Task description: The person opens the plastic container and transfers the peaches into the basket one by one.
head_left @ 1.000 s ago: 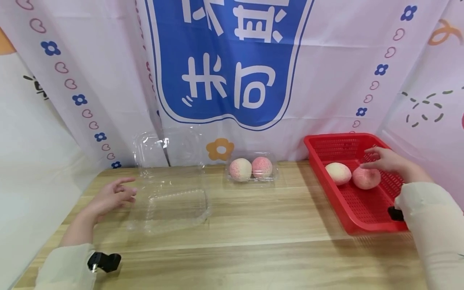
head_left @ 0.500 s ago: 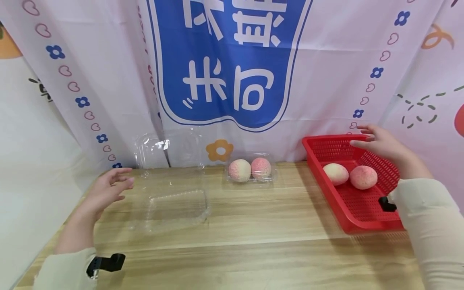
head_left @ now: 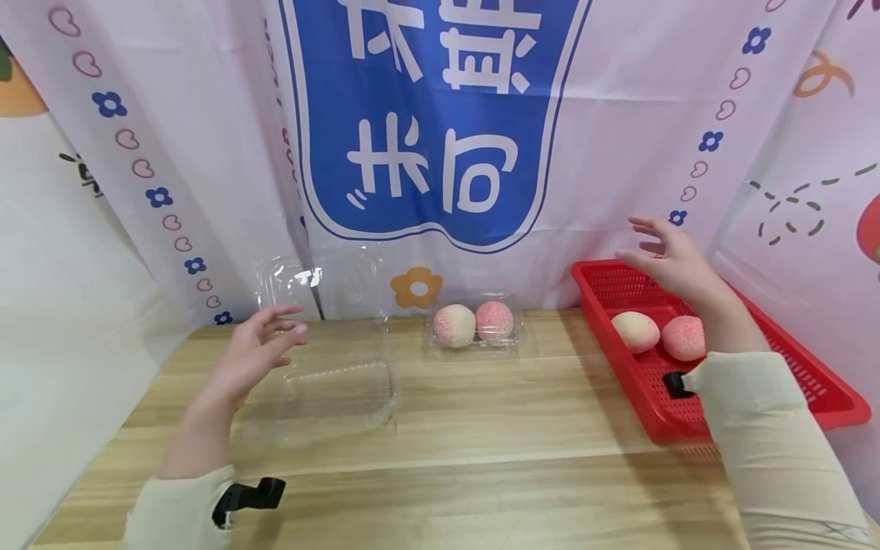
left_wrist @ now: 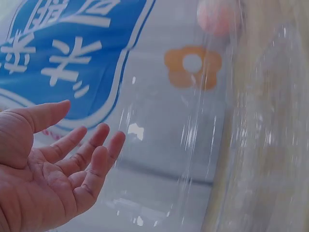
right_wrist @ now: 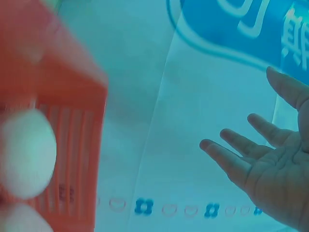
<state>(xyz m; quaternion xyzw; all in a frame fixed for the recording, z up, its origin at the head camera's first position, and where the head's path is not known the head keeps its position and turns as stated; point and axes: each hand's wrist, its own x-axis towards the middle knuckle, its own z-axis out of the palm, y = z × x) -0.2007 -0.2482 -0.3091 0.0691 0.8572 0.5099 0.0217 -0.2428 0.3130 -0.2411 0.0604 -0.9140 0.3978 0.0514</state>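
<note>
My left hand (head_left: 257, 355) hovers over the left side of an open clear plastic box (head_left: 337, 389), its lid raised against the curtain. In the left wrist view the left hand (left_wrist: 63, 174) has loosely bent fingers and an empty palm. My right hand (head_left: 677, 263) is in the air above the back of a red plastic basket (head_left: 619, 359), holding nothing. In the basket lie a cream-coloured peach-like ball (head_left: 635, 332) and a pink peach-like ball (head_left: 683, 338), partly covered by the right arm. The right wrist view shows the right hand (right_wrist: 275, 164) with fingers spread.
A smaller clear box (head_left: 509, 342) with a cream-pink ball (head_left: 454, 325) and a pink ball (head_left: 494, 321) stands at the back middle of the wooden table (head_left: 474, 458). A printed curtain (head_left: 605, 153) hangs right behind the table.
My right hand has lifted from beside the pink ball and moved up and left over the basket's back edge. The left hand has moved right, over the open box's edge.
</note>
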